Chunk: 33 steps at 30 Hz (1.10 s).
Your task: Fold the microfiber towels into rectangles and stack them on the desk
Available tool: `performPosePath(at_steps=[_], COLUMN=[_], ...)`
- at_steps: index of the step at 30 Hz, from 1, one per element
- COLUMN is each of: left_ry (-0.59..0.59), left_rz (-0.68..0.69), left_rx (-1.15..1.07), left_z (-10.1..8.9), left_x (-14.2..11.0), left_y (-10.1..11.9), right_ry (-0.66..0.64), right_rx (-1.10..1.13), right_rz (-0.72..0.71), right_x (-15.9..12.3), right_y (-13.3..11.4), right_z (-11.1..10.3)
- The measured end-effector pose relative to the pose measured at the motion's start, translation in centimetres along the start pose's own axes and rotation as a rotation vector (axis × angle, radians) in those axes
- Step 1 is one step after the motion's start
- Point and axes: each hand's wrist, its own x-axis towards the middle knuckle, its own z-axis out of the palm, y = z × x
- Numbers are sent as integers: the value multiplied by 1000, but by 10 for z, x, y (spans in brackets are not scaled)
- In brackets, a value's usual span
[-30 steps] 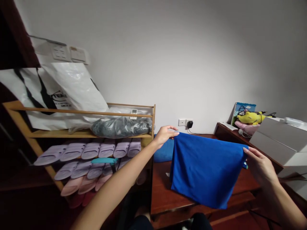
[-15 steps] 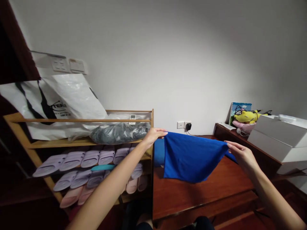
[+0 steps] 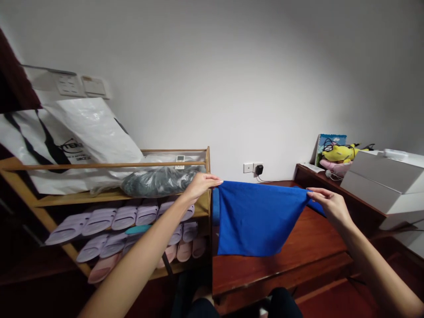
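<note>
I hold a blue cloth stretched out in front of me by its two upper corners. My left hand pinches the left corner, close to the end post of the wooden shoe rack. My right hand pinches the right corner above the dark red wooden table. The cloth hangs down in front of the table's left part, and its lower edge reaches about the table top.
The shoe rack on the left carries several purple and pink slippers, a grey bundle in plastic and white plastic bags. At the right stand white boxes and a yellow plush toy. A wall socket with a plug is behind the table.
Both hands have moved left and a little away from me with the cloth. The cloth now hangs higher and shorter, with its right side drawn up into a slant.
</note>
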Motion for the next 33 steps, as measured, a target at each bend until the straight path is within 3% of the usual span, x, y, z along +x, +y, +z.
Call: performPosePath(at_steps=[6,12,23,29,33], left_ry=[-67,-44,-155,-380,-545], left_rz=[116,296,338,194,193], left_rx=[262,610,680,682,675], left_z=[-6,-13,-33,-44,-52], left_x=[-23,-46,-56,-83,-111], left_y=[6,15,26,57,77], right_ry=[-27,22,-17,-131,-197], right_rx=[19,-328,-523,-665,-677], right_rz=[1,-213,-313,-384,-368], right_x=[3,2,-9,-28,-44], right_y=[10,10,-3,-12,-20], right_z=[3,-2,-13,-37,-61])
